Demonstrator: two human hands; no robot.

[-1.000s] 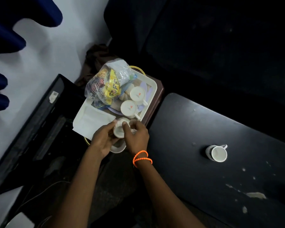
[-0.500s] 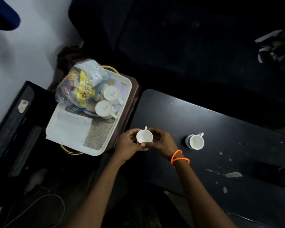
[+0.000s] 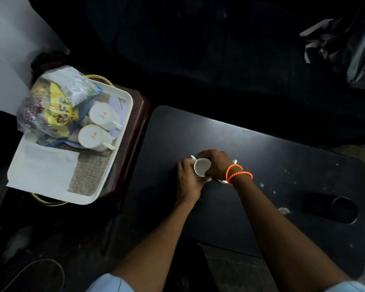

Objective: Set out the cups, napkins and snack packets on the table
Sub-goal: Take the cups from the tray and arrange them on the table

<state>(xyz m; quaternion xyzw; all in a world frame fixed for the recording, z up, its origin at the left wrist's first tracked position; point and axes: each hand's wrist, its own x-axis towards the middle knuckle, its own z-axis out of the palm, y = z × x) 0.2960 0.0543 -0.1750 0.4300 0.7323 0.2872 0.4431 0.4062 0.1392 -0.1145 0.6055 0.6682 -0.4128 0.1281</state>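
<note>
Dark tabletop (image 3: 261,157) fills the dim room; both hands, left hand (image 3: 189,175) and right hand (image 3: 216,165), wrap closed fingers round a white cup (image 3: 202,167), steadying it upright. Left of the table, the tray (image 3: 122,131) holds two cups (image 3: 95,137), napkins (image 3: 44,167) and snack packets (image 3: 51,108).

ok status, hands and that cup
Left hand and right hand both shut on white cup over table. Two cups remain on tray.
</note>
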